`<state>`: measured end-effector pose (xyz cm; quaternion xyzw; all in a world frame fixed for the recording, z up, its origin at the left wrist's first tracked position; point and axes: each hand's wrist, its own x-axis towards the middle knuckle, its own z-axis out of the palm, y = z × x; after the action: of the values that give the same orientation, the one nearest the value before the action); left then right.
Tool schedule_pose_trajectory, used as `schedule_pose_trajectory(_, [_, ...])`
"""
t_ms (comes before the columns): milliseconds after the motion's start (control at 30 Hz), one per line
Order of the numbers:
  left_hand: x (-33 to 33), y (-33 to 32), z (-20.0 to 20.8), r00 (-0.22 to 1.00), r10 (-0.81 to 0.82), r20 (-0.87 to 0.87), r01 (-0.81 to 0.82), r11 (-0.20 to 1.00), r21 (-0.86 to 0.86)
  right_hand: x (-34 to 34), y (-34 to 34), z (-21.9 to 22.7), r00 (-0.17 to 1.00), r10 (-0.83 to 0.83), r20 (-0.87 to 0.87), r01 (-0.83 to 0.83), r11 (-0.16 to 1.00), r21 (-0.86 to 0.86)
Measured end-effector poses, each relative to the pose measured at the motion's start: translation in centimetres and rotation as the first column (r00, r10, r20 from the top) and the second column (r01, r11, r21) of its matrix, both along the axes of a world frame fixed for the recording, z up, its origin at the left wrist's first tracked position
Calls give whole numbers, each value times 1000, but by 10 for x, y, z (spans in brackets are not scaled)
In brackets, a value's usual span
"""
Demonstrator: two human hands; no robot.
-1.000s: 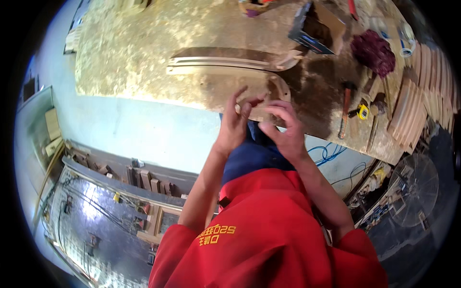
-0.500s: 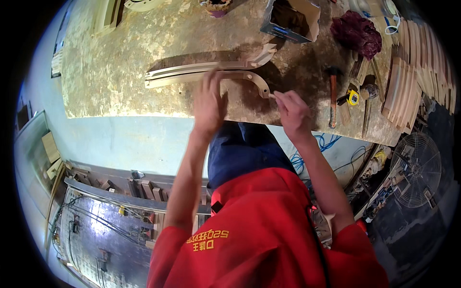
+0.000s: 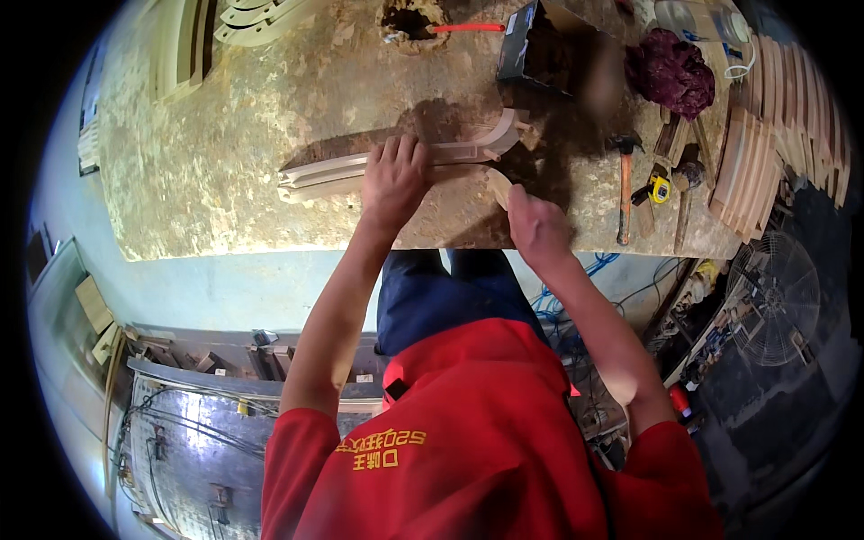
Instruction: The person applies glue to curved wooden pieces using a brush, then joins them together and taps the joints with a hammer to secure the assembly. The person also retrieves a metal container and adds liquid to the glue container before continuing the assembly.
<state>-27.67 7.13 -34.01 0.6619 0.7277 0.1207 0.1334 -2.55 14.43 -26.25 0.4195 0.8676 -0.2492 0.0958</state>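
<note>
At the tabletop's (image 3: 216, 180) far left lie pale wooden frame parts (image 3: 184, 54), with curved slotted pieces (image 3: 256, 22) just beside them. Rightward, nearer the person, a far rail (image 3: 459, 153) and a near rail (image 3: 328, 189), both pale wood, lie side by side — their right ends curving opposite ways. The left hand (image 3: 394, 184) spans them, fingers pressed together and bent over both rails. Beyond it, a red stick (image 3: 468, 27) points toward an open box (image 3: 526, 54). The right hand (image 3: 542, 229) touches the near rail's curved end, its fingers curled — the tips are hidden, so I cannot tell what they pinch. Farther right lie a hammer (image 3: 625, 193), a yellow tape measure (image 3: 660, 188), a dark red bag (image 3: 670, 72) and stacked wooden strips (image 3: 749, 171).
</note>
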Motion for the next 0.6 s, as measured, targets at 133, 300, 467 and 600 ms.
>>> schedule_pose_trajectory(133, [0, 1, -3, 1000, -12, -21, 14, 995, 96, 3, 10, -1, 967, -251, 42, 254, 964, -84])
schedule_pose_trajectory(300, [-1, -1, -3, 998, 2, -56, 5, 993, 119, 158, 69, -40, 956, -292, -13, 247, 786, 567])
schedule_pose_trajectory(467, [2, 14, 3, 995, -33, -91, 32, 999, -8, 234, 66, -83, 727, -686, -22, 685, 727, -50])
schedule_pose_trajectory(600, [8, 16, 13, 998, -10, -68, 10, 1000, -11, 185, -3, -34, 450, -857, -250, 629, 503, -593])
